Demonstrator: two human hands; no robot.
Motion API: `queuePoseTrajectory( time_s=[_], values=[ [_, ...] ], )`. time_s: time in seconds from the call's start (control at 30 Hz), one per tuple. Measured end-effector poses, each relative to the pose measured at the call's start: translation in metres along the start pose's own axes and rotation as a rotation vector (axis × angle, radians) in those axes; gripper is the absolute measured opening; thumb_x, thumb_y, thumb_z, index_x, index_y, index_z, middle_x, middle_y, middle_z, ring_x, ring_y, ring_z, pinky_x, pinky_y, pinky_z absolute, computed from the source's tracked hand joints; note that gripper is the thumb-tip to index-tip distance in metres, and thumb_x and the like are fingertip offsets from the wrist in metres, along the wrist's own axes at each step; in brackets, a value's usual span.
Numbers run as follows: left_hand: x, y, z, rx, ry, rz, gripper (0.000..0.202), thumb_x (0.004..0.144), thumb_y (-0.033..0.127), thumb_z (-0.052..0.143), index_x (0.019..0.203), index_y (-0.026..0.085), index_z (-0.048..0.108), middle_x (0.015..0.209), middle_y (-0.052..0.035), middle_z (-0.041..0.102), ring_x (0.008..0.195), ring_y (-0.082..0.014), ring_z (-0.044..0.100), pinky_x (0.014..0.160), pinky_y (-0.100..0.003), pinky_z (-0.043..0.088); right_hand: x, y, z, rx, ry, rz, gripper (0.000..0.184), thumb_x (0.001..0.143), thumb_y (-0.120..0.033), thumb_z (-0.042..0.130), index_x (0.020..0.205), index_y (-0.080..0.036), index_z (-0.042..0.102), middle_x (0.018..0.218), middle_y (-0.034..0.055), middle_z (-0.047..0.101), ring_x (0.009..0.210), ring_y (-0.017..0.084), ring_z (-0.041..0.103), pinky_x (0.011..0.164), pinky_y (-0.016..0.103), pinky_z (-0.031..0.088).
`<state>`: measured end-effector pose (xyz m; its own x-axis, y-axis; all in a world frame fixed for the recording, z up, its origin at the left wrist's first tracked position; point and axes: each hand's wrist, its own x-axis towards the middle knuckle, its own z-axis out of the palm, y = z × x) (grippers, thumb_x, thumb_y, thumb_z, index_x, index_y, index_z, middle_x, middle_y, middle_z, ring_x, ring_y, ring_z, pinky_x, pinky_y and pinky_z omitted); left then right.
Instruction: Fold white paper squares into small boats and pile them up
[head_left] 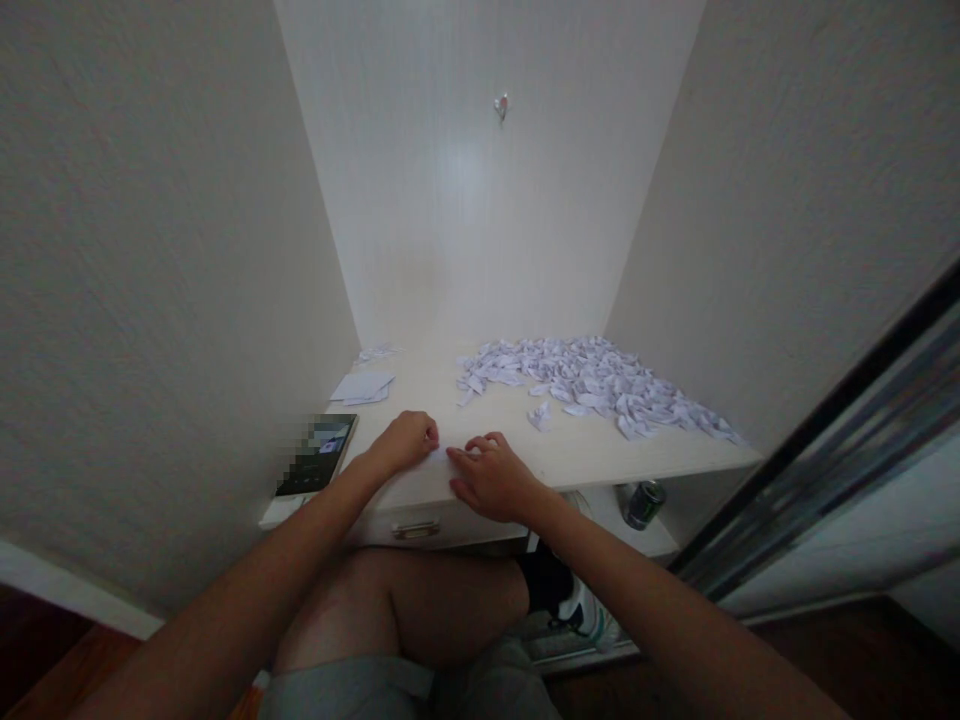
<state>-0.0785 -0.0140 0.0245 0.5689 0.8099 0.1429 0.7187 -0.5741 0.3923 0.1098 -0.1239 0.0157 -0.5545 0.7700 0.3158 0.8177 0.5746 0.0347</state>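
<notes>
My left hand (406, 441) and my right hand (491, 476) rest close together at the front edge of a pale desk (592, 455). Between them lies a small white piece of paper (442, 453). The left fingers curl down onto its left side. The right fingers pinch and press its right side. A large heap of small folded white paper pieces (592, 385) covers the desk's back right. One folded piece (539, 416) sits apart from the heap, just right of my right hand.
A phone (319, 455) with a lit screen lies at the desk's left front. Flat white sheets (363, 387) are stacked behind it. A drawer handle (415, 530) shows under the desktop, and a green can (643, 503) stands below at the right. Walls close in on three sides.
</notes>
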Motion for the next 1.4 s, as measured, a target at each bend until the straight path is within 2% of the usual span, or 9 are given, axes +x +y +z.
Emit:
queuePoseTrajectory(
  time_s=[0.17, 0.33, 0.43, 0.53, 0.63, 0.7, 0.87, 1.07, 1.4],
  values=[
    [0.038, -0.001, -0.013, -0.169, -0.207, -0.149, 0.017, 0.044, 0.011, 0.080, 0.049, 0.021, 0.067, 0.047, 0.0009, 0.062, 0.051, -0.0171, 0.058, 0.058, -0.026, 0.046, -0.005, -0.002, 0.003, 0.047, 0.060, 0.021, 0.041, 0.095, -0.034, 0.052, 0.130, -0.013, 0.054, 0.114, 0.0156, 0.069, 0.109, 0.030, 0.057, 0.098, 0.049, 0.035],
    [0.033, -0.007, -0.018, -0.455, -0.342, -0.284, 0.021, 0.039, 0.013, 0.083, 0.047, 0.019, 0.065, 0.040, 0.0010, 0.058, 0.038, -0.0147, 0.051, 0.043, -0.025, 0.043, -0.008, 0.004, 0.014, 0.169, 0.127, 0.049, 0.044, 0.091, -0.033, 0.059, 0.131, -0.015, 0.055, 0.125, 0.0149, 0.066, 0.120, 0.031, 0.054, 0.102, 0.050, 0.037],
    [0.018, -0.005, -0.014, -0.692, -0.239, -0.291, 0.024, 0.041, 0.018, 0.087, 0.052, 0.017, 0.065, 0.044, -0.0001, 0.060, 0.041, -0.0143, 0.054, 0.044, -0.026, 0.047, -0.004, 0.016, 0.024, 0.351, 0.325, 0.243, 0.049, 0.088, -0.034, 0.065, 0.132, -0.015, 0.056, 0.134, 0.0169, 0.061, 0.127, 0.030, 0.051, 0.106, 0.049, 0.040],
    [0.003, 0.008, 0.004, -0.960, 0.014, -0.261, 0.029, 0.057, 0.035, 0.085, 0.066, 0.015, 0.066, 0.062, -0.0030, 0.067, 0.057, -0.0154, 0.064, 0.061, -0.030, 0.056, 0.007, 0.030, 0.031, 0.670, 0.452, 0.503, 0.042, 0.087, -0.031, 0.065, 0.127, -0.015, 0.061, 0.117, 0.0150, 0.072, 0.105, 0.025, 0.067, 0.095, 0.043, 0.052],
    [-0.009, 0.025, 0.028, -1.160, 0.240, -0.246, 0.036, 0.064, 0.041, 0.082, 0.080, 0.016, 0.062, 0.068, -0.0008, 0.065, 0.064, -0.0155, 0.068, 0.074, -0.036, 0.060, 0.021, 0.037, 0.034, 0.947, 0.455, 0.551, 0.034, 0.087, -0.025, 0.063, 0.119, -0.015, 0.066, 0.096, 0.0097, 0.077, 0.083, 0.020, 0.073, 0.079, 0.034, 0.058],
    [-0.014, 0.032, 0.040, -1.235, 0.304, -0.239, 0.042, 0.061, 0.038, 0.085, 0.088, 0.016, 0.062, 0.070, 0.0003, 0.066, 0.067, -0.0169, 0.070, 0.076, -0.039, 0.061, 0.028, 0.039, 0.035, 0.985, 0.475, 0.554, 0.029, 0.087, -0.022, 0.060, 0.113, -0.014, 0.070, 0.090, 0.0088, 0.077, 0.076, 0.019, 0.072, 0.074, 0.031, 0.058],
    [-0.019, 0.038, 0.049, -1.286, 0.319, -0.242, 0.042, 0.057, 0.031, 0.088, 0.088, 0.014, 0.065, 0.071, 0.0008, 0.065, 0.066, -0.0184, 0.071, 0.068, -0.035, 0.062, 0.031, 0.036, 0.036, 0.821, 0.517, 0.448, 0.022, 0.090, -0.023, 0.059, 0.106, -0.017, 0.074, 0.101, 0.0093, 0.076, 0.089, 0.019, 0.069, 0.082, 0.032, 0.055],
    [-0.021, 0.039, 0.045, -1.314, 0.358, -0.253, 0.042, 0.053, 0.034, 0.090, 0.078, 0.015, 0.062, 0.068, 0.0034, 0.064, 0.064, -0.0150, 0.069, 0.074, -0.035, 0.062, 0.028, 0.032, 0.036, 0.617, 0.475, 0.257, 0.034, 0.093, -0.022, 0.058, 0.125, -0.017, 0.065, 0.118, 0.0132, 0.069, 0.108, 0.022, 0.063, 0.093, 0.037, 0.051],
    [-0.022, 0.041, 0.043, -1.312, 0.333, -0.232, 0.044, 0.053, 0.035, 0.090, 0.081, 0.014, 0.064, 0.064, 0.0035, 0.063, 0.061, -0.0149, 0.067, 0.070, -0.035, 0.061, 0.025, 0.028, 0.034, 0.541, 0.525, 0.212, 0.028, 0.095, -0.022, 0.053, 0.118, -0.016, 0.068, 0.118, 0.0123, 0.071, 0.112, 0.022, 0.063, 0.102, 0.038, 0.047]
  ],
)
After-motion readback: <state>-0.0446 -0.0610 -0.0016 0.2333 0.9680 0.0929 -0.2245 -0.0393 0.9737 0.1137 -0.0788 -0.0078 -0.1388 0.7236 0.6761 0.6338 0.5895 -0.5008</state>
